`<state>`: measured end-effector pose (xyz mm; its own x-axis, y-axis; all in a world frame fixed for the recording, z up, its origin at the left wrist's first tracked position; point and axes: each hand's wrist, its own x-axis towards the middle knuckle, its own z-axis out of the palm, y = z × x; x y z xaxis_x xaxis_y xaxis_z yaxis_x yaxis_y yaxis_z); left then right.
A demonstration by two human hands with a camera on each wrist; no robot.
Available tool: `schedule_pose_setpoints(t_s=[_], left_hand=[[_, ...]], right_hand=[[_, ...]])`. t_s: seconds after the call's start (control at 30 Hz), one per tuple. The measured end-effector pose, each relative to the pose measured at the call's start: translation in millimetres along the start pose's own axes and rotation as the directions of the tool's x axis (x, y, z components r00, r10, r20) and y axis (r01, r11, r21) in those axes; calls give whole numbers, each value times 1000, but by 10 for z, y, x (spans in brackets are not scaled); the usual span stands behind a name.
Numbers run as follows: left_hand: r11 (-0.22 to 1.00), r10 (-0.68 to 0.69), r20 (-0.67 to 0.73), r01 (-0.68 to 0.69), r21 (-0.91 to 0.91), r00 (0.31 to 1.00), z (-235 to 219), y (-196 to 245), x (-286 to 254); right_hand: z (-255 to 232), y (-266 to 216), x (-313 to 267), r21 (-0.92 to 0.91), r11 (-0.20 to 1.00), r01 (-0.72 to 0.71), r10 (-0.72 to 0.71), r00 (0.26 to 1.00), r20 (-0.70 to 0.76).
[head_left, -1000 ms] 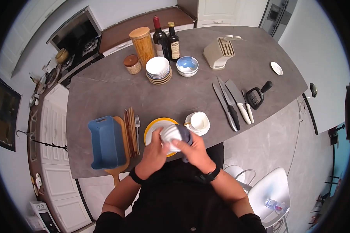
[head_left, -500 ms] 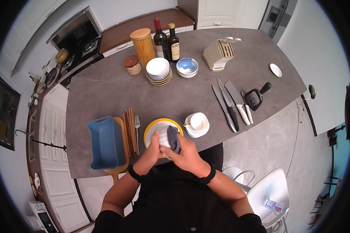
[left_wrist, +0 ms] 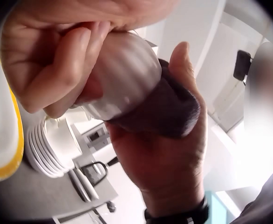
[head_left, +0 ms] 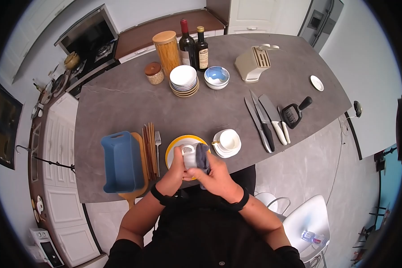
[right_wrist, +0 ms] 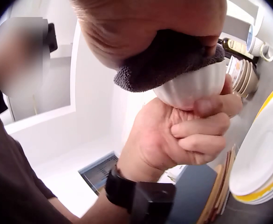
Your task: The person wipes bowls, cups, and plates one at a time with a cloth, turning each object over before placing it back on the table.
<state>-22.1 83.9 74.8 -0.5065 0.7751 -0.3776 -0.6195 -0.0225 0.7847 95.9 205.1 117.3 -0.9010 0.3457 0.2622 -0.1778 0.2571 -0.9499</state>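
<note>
Looking down from the head view, we've got the white cup (head_left: 190,159) just below centre, above the yellow-rimmed plate (head_left: 168,154); the left hand (head_left: 174,173) curls round it, the right hand (head_left: 221,181) grips the dark cloth (head_left: 203,155) against it. The bottle label (head_left: 203,56), upper centre, is too small for us to read. Left wrist: fluted cup, upper centre, probably light, stiff, slippery and breakable; we'd hold its body, not its handle. Right wrist: soft-looking cloth, cup right of centre, left fingers folded below; we see no readable brand.

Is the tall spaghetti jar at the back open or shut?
Shut: the round wooden lid sits across the top of the spaghetti jar, covering its mouth.
</note>
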Motion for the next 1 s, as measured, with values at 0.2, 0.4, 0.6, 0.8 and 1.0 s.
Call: schedule_pose_setpoints(t_s=[0.2,0.4,0.6,0.8,1.0], left_hand=[[973,-199,-29,201,113,980,-70,143,-183],[167,721,177,-416,894,670,137,312,-427],[889,13,47,-33,457,999,-44,561,-502],[937,8,-86,23,349,996,75,570,-572],[979,100,-233,-53,199,967,99,334,-458]], right_hand=[[-29,-136,-4,-7,999,-34,34,998,47],[-223,-90,-24,458,817,-350,289,936,200],[-329,-128,-40,279,876,-393,277,885,374],[-304,-11,-79,208,937,-279,265,960,91],[-220,-158,42,-564,769,300,-442,887,-131]])
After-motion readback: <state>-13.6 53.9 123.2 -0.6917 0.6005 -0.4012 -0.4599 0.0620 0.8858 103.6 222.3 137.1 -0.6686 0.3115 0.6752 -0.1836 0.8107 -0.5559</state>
